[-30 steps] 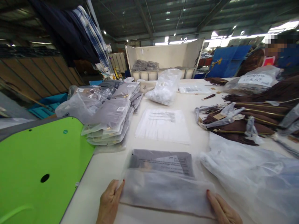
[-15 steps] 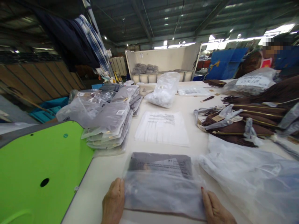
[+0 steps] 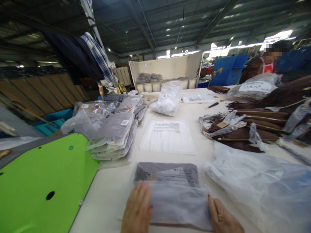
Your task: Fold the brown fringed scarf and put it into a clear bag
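Observation:
A frosted plastic bag point(image 3: 178, 200) lies on the white table in front of me, its near part folded over and a dark flat item with printed lines showing through the far part. Across its left end my left hand point(image 3: 138, 207) rests flat, fingers stretched out and a little blurred. My right hand point(image 3: 223, 214) pinches the bag's right edge between thumb and fingers. Just beyond lies a pile of white printed plastic bags point(image 3: 167, 137). To the right, close to my right hand, a large crumpled clear plastic sheet point(image 3: 257, 184) spreads over the table.
At left is a stack of packed grey items point(image 3: 114, 127) beside a bright green panel point(image 3: 43, 181). Brown fringed pouches with gold zips point(image 3: 250, 136) are heaped at right. A crumpled clear bag point(image 3: 167, 100) stands farther back. Another person point(image 3: 257, 66) is at the far right.
My left hand has moved from the bag's left edge onto its top, lying flat. My right hand stays at the right edge. The view has tilted slightly upward.

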The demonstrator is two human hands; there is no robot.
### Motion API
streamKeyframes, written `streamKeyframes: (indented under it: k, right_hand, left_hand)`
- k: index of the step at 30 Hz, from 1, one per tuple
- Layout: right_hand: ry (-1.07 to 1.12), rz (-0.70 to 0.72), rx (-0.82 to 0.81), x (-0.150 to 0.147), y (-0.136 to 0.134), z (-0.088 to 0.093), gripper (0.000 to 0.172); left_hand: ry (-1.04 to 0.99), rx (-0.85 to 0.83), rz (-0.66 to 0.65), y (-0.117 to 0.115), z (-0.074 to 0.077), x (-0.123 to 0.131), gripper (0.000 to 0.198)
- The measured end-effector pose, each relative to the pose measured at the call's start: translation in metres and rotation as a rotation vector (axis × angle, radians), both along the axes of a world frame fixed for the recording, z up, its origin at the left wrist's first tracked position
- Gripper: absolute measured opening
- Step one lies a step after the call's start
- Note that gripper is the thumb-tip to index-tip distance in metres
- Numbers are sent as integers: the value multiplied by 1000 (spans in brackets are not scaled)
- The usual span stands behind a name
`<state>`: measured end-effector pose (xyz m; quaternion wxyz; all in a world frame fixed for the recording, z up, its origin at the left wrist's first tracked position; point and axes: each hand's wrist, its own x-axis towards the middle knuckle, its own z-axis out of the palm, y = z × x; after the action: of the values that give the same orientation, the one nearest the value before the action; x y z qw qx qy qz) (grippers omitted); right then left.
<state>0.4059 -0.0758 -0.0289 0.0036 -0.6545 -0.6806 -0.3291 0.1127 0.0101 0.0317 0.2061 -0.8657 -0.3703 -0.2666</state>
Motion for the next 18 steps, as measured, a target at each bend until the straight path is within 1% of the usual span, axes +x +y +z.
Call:
streamKeyframes:
  k: [1,2,3,5,6,8,10,12,13,16,18]
  right_hand:
    - [9,8,8,4,0,-3,47]
    - [18,24,5,8,1,-6,47]
    - [28,51,-4,12,1,-8,48]
    - [63,125,-18,21,2,-12,51]
    - [97,153,-18,24,3,-13,52]
    - [212,157,-6,25,6,-12,51]
    - [409,96,30,20,7,-6,45]
    - [583,15,92,11,8,1,36]
    - [630,-36,122,5,7,4,34]
    - [605,-156,170,-8,6,9,36]
    - [582,-201,191,-13,6,9,35]
  left_hand:
    - [88,-51,-124,2,1,11,55]
    - [166,-119,-187,6,2,22,56]
    - [223,-195,-208,10,2,31,58]
    - [280,-332,-187,19,1,42,65]
    - [287,-379,-175,23,0,44,67]
    - [283,-403,-169,28,-4,44,70]
    - [291,-345,-177,29,-6,42,70]
    - [305,-217,-179,30,-9,41,66]
    - [304,-140,-181,30,-10,40,61]
    - [267,70,-234,37,-15,39,52]
    - [248,143,-301,46,-21,38,53]
